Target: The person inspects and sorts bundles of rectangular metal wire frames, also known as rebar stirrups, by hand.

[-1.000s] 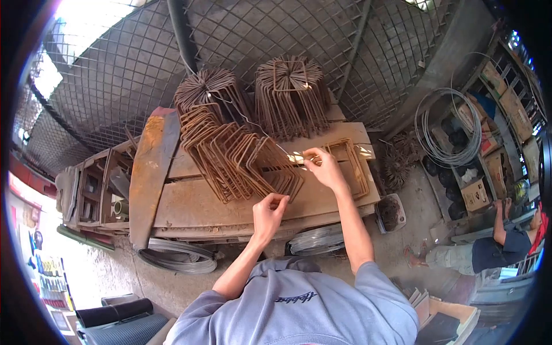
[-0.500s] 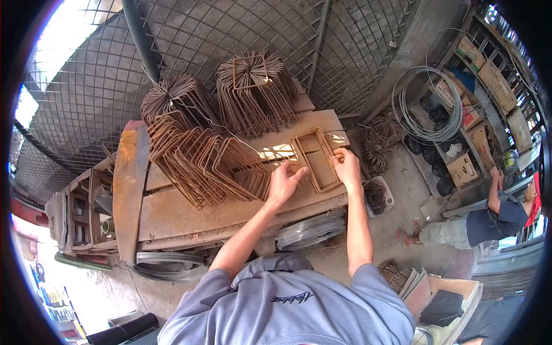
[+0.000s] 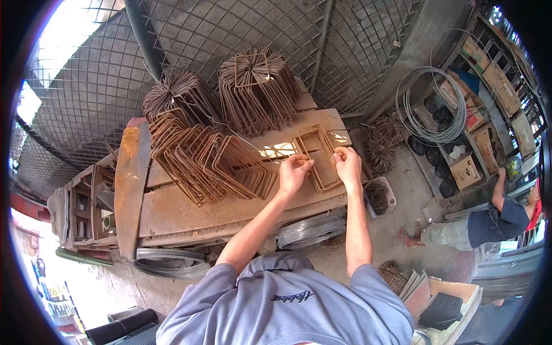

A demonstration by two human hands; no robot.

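A small stack of rectangular rebar stirrups (image 3: 315, 131), rusty brown, lies on the wooden bench. My left hand (image 3: 293, 173) is at the stack's left long side, its fingers and thumb pinched on the bar. On the opposite long side, my right hand (image 3: 348, 167) has its fingertips closed round the bar. To the left, a leaning row of larger bent stirrups (image 3: 213, 164) spreads over the boards. Behind it stand two dense bundles, the left bundle (image 3: 175, 95) and the right bundle (image 3: 259, 92), with wire around the left one.
The wooden bench (image 3: 172, 215) backs onto a wire mesh fence (image 3: 230, 29). Wire coils (image 3: 310, 231) sit beneath its front edge. A white bucket (image 3: 388, 201) stands at right, near a hanging wire coil (image 3: 405, 109) and boxes (image 3: 464, 171). Another person (image 3: 489, 227) is at far right.
My left hand has moved slightly right, and its fingers have closed on the stack's left side. My right hand stays at the right side. The other person's arm has shifted.
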